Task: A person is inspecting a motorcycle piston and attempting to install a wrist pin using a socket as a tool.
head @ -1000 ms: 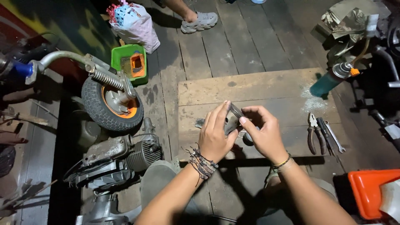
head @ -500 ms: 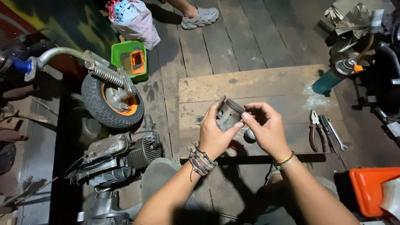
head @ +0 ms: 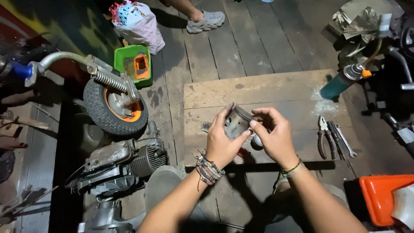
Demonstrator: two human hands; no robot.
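Observation:
My left hand (head: pixel 221 142) grips a grey metal cylinder, an engine piston (head: pixel 238 121), from its left side over a wooden board (head: pixel 258 92). The fingers of my right hand (head: pixel 276 136) pinch the piston's right edge. Braided bracelets wrap my left wrist and a thin band sits on my right wrist. A small dark part lies on the board under my hands, mostly hidden.
Pliers (head: pixel 321 137) and a wrench (head: pixel 345 141) lie on the board's right. A teal spray can (head: pixel 343 80) stands far right. A small wheel (head: pixel 114 108) and an engine (head: pixel 118 162) sit left, with a green tray (head: pixel 133 65). Another person's shoe (head: pixel 206 21) is at the top. An orange container (head: pixel 384 198) is at lower right.
The view has shifted slightly. My hands have turned the piston a little between them, and they stay in the same place over the board.

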